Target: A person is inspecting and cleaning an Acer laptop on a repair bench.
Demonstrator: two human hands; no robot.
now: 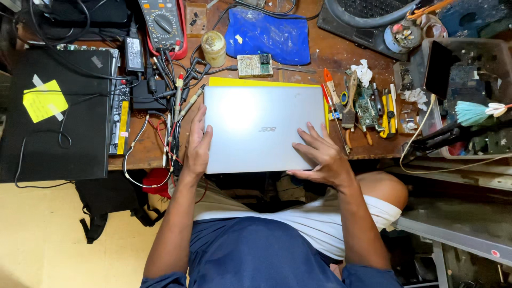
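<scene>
With fingers spread, the left hand (198, 150) and right hand (320, 156) steady the closed silver rectangular laptop (261, 128), seemingly flat; pressing evenly should stop sliding.

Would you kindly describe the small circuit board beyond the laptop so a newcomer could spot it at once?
Start at the closed silver laptop under both hands on the wooden bench. Just past its far edge, below the crumpled blue plastic bag, lies the small circuit board. It is pale tan, rectangular, with a green component, unlike the round jar to its left.
</scene>
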